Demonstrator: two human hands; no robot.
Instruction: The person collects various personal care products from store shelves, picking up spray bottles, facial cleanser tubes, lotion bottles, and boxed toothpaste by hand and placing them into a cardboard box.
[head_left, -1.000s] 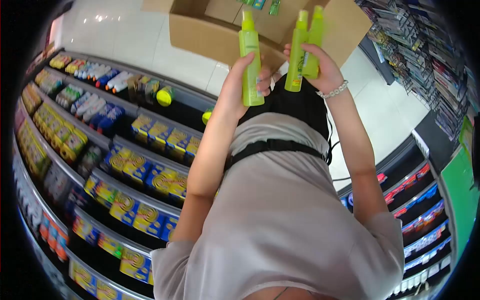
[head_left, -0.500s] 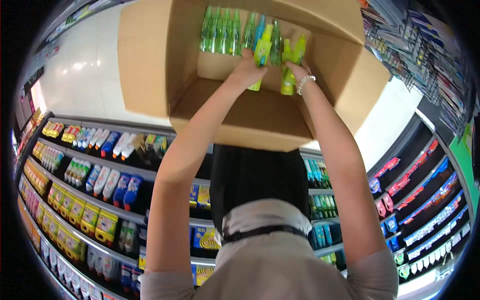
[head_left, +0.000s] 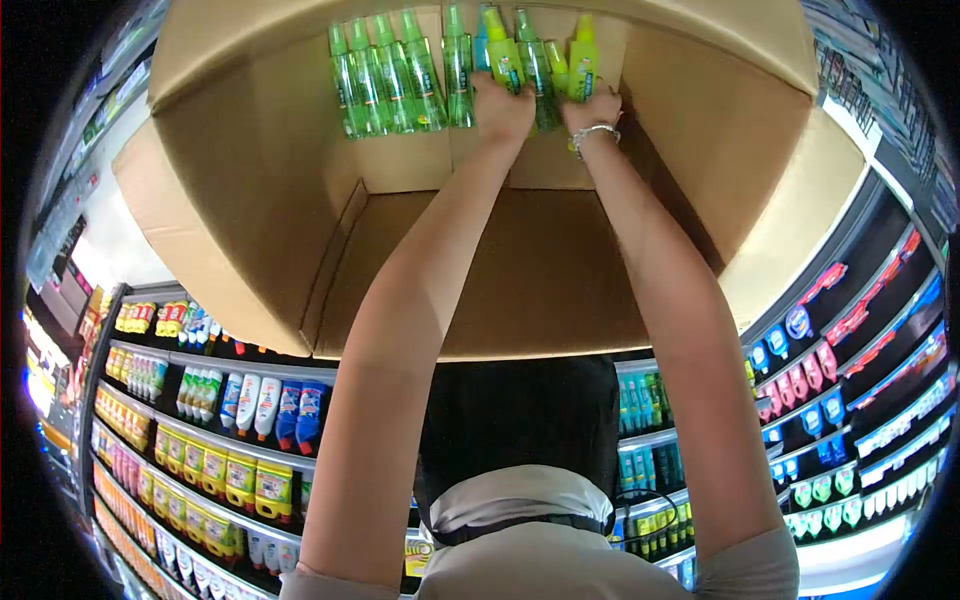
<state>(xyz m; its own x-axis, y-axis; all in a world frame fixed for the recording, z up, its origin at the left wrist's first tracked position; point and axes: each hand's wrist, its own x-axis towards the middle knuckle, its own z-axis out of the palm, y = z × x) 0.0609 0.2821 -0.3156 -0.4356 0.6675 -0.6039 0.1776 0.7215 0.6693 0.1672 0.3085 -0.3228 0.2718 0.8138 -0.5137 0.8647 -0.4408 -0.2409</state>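
Note:
Deep inside a large cardboard box point(head_left: 480, 270), both of my hands are at a row of spray bottles. My left hand point(head_left: 503, 110) is closed around a yellow-green spray bottle point(head_left: 503, 55), its lower part covered by my fingers. With a bracelet on its wrist, my right hand point(head_left: 592, 108) grips another yellow-green spray bottle point(head_left: 583, 55); a shorter yellow-green bottle point(head_left: 557, 68) is against it, partly hidden. Between the hands stands a clear green spray bottle point(head_left: 534, 62). Left of them are a blue bottle point(head_left: 481, 48) and several clear green spray bottles point(head_left: 395, 85).
The box's open flap point(head_left: 185, 225) sticks out at the left. Shelves of yellow containers point(head_left: 240, 478) and blue bottles point(head_left: 298, 412) stand at lower left. Racks with pink packages point(head_left: 800, 385) are at the right.
The box and bottles now look larger and nearer. Both hands have moved in with the yellow-green bottles, which now sit in line with the green ones at the box's far side.

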